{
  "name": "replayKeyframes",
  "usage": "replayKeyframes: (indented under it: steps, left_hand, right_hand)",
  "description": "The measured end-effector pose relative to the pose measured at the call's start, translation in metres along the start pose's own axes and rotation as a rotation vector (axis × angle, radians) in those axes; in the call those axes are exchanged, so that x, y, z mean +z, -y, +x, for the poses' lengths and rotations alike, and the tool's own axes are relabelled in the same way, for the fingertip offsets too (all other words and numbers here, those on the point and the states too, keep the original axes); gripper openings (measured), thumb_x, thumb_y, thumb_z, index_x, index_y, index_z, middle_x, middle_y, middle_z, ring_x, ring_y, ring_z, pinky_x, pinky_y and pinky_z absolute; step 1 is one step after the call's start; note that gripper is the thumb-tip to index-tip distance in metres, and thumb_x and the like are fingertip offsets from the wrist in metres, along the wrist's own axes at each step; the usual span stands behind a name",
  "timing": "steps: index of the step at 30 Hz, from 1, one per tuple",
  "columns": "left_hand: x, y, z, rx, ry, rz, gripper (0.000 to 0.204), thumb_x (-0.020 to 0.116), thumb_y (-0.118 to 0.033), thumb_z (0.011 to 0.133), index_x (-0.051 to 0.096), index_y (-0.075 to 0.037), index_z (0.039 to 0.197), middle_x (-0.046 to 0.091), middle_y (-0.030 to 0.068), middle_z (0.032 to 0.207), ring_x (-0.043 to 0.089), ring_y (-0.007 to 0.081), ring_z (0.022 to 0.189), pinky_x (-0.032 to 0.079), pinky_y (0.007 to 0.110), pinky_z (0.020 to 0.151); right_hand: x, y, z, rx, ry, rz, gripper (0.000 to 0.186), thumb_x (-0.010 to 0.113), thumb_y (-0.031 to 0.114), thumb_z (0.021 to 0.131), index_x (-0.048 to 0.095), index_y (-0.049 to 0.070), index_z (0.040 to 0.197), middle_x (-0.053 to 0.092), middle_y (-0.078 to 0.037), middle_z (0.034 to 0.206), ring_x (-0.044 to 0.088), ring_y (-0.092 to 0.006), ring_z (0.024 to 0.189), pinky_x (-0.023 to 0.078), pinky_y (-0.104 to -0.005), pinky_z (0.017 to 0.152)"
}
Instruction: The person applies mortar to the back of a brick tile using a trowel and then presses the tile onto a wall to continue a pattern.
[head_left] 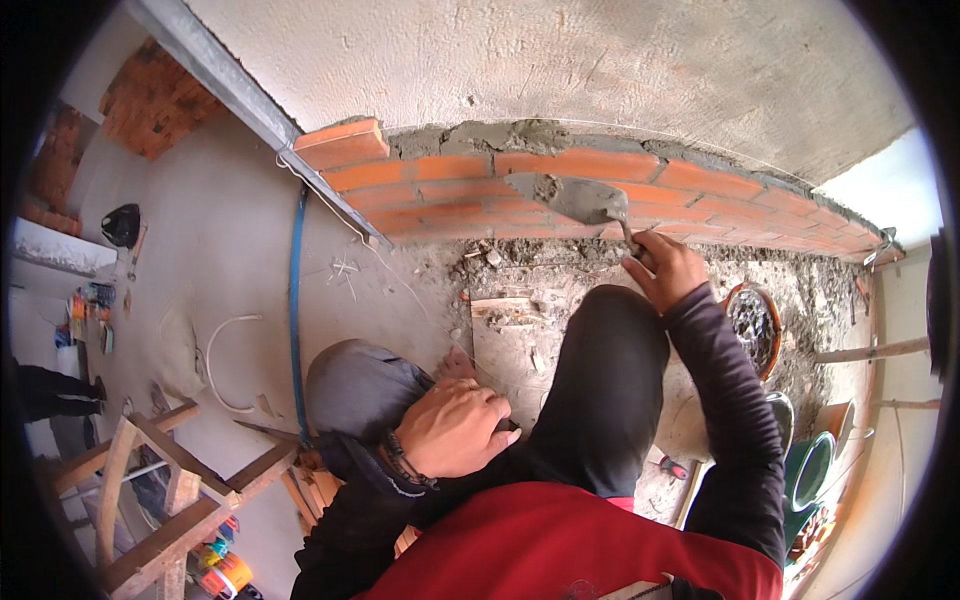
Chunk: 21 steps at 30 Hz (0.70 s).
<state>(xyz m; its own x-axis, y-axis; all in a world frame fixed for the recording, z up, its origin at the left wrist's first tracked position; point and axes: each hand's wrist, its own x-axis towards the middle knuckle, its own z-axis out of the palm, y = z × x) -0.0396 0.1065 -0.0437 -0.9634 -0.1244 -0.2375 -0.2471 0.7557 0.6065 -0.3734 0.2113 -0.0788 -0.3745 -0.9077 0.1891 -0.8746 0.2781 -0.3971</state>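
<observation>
My right hand [668, 268] is closed round the handle of a brick trowel [585, 200]. The trowel's grey blade points left in front of the low orange brick wall [430, 182], with a dab of mortar [548, 187] on it. Grey mortar [520, 137] lies in a rough bed along the wall's top. At the left end, a single brick [343, 146] sits on the top course beside the metal post [235, 85]. My left hand [455, 425] rests by my bent left knee, fingers curled; a small dark thing shows by its thumb, too hidden to name.
A thin string [690, 140] runs along the wall top. Right of my knee stand a round basin of dark material [752, 330] and green buckets [810, 470]. A wooden frame [195, 500] stands at lower left, near a blue strip [297, 310]. Brick stacks [155, 100] lie at far left.
</observation>
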Motion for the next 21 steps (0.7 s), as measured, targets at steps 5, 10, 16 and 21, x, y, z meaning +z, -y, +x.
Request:
replayKeyframes:
  steps: [5, 10, 16, 21]
  left_hand:
    - [-0.006, -0.003, 0.0, -0.028, 0.063, 0.013, 0.031, 0.062, -0.032, 0.091, 0.065, -0.002, 0.097, 0.067, 0.0155, 0.095, 0.063, 0.0354, 0.095, 0.048, 0.045, 0.088]
    - [-0.005, 0.002, -0.006, -0.07, 0.073, 0.027, 0.029, 0.061, -0.032, 0.091, 0.065, -0.003, 0.097, 0.068, 0.0148, 0.095, 0.064, 0.0331, 0.096, 0.048, 0.045, 0.089]
    - [-0.007, -0.001, -0.007, -0.047, 0.059, 0.004, 0.031, 0.06, -0.032, 0.091, 0.065, -0.002, 0.098, 0.068, 0.0145, 0.096, 0.063, 0.0337, 0.097, 0.048, 0.044, 0.089]
    - [-0.003, 0.0, -0.01, 0.009, 0.014, 0.025, 0.032, 0.062, -0.032, 0.091, 0.065, -0.001, 0.099, 0.068, 0.0143, 0.096, 0.063, 0.0339, 0.097, 0.048, 0.044, 0.089]
  right_hand:
    - [0.05, 0.001, -0.002, 0.028, -0.258, -0.069, 0.026, 0.068, 0.022, 0.087, 0.063, 0.006, 0.107, 0.066, -0.01, 0.094, 0.067, -0.0327, 0.079, 0.052, -0.0405, 0.067]
    - [0.055, -0.02, -0.017, 0.208, -0.306, -0.008, 0.025, 0.068, 0.023, 0.086, 0.064, 0.009, 0.106, 0.067, -0.009, 0.089, 0.067, -0.0317, 0.078, 0.053, -0.0423, 0.066]
    - [0.012, -0.014, -0.03, 0.179, -0.258, -0.009, 0.029, 0.066, 0.024, 0.089, 0.063, 0.002, 0.108, 0.066, -0.016, 0.082, 0.065, -0.0356, 0.071, 0.051, -0.0417, 0.063]
    - [-0.058, 0.049, 0.011, 0.032, -0.01, -0.224, 0.022, 0.063, 0.026, 0.09, 0.06, 0.004, 0.089, 0.065, -0.018, 0.075, 0.064, -0.0372, 0.069, 0.049, -0.0475, 0.062]
